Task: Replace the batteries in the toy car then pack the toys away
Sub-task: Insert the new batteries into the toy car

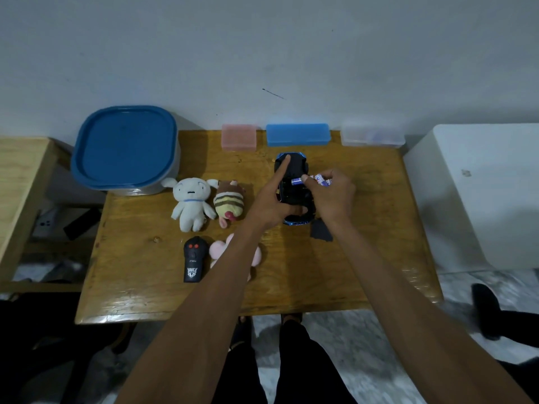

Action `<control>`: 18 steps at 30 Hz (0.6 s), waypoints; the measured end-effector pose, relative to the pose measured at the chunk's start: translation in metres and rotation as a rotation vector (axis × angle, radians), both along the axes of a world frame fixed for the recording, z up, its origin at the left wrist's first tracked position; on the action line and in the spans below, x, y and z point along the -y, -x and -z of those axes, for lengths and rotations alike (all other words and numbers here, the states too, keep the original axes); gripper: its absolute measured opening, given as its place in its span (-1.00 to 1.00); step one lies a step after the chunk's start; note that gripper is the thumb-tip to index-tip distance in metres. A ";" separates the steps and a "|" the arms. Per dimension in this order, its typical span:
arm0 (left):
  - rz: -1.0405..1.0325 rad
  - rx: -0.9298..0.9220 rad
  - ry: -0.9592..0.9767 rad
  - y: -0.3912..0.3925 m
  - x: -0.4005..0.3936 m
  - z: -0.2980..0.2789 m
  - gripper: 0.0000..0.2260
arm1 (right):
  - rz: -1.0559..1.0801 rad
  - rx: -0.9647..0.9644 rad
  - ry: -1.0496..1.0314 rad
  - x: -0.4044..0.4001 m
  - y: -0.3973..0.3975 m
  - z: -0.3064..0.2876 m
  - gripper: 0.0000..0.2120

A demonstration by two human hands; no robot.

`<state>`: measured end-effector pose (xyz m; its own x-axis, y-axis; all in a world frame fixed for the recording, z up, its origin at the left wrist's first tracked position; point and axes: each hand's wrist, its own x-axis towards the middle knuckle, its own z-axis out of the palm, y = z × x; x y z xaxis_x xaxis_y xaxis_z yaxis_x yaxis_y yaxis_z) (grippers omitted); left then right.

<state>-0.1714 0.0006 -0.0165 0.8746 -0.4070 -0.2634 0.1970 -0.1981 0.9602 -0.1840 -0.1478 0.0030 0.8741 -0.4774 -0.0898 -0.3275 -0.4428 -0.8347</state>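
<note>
The blue toy car point(295, 167) lies upside down on the wooden table point(140, 275), its black underside up and its battery bay uncovered. My left hand point(272, 205) holds the car steady, forefinger stretched along its far end. My right hand point(331, 195) grips batteries point(320, 179) and its fingertips press one battery point(297, 181) into the bay. A black battery cover point(320, 231) lies on the table beside the car's near end. The black remote point(193, 259) rests at the front left.
A white plush point(189, 204), a striped plush point(229, 203) and a pink plush point(218, 249) lie left of the car. A big tub with a blue lid point(125, 147) stands at the back left. Pink point(239, 137), blue point(297, 135) and clear point(373, 137) boxes line the wall.
</note>
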 end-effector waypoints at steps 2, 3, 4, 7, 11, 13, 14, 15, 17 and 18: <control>0.002 0.010 0.007 0.001 0.002 0.000 0.03 | -0.026 -0.008 0.019 -0.001 0.001 -0.001 -0.79; 0.005 0.006 0.015 0.001 0.004 -0.001 0.02 | -0.045 -0.011 0.038 -0.002 0.001 -0.001 -0.79; 0.006 -0.002 0.023 0.001 0.005 -0.001 0.01 | -0.061 -0.013 0.057 -0.003 0.001 -0.001 -0.79; -0.007 -0.004 0.032 0.001 0.008 0.000 -0.01 | -0.065 -0.020 0.091 -0.003 -0.002 -0.003 -0.78; -0.028 0.004 0.033 -0.001 0.012 0.000 -0.01 | -0.069 0.002 0.119 -0.001 -0.005 -0.006 -0.77; -0.037 0.018 0.036 -0.001 0.014 -0.002 -0.02 | -0.092 0.017 0.148 -0.001 -0.006 -0.009 -0.76; -0.039 0.026 0.039 -0.001 0.015 -0.001 -0.03 | -0.106 0.017 0.167 -0.001 -0.006 -0.009 -0.76; -0.043 0.032 0.043 -0.001 0.015 -0.001 -0.04 | -0.118 0.017 0.177 -0.002 -0.006 -0.011 -0.75; -0.050 0.040 0.045 -0.001 0.015 0.000 -0.04 | -0.126 0.027 0.163 -0.002 -0.006 -0.013 -0.73; -0.049 0.043 0.047 -0.002 0.014 0.001 -0.04 | -0.129 0.030 0.152 -0.002 -0.006 -0.013 -0.72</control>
<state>-0.1695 -0.0139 -0.0173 0.9039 -0.3742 -0.2071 0.1641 -0.1438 0.9759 -0.1778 -0.1455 0.0165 0.9299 -0.3677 0.0020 -0.2360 -0.6010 -0.7636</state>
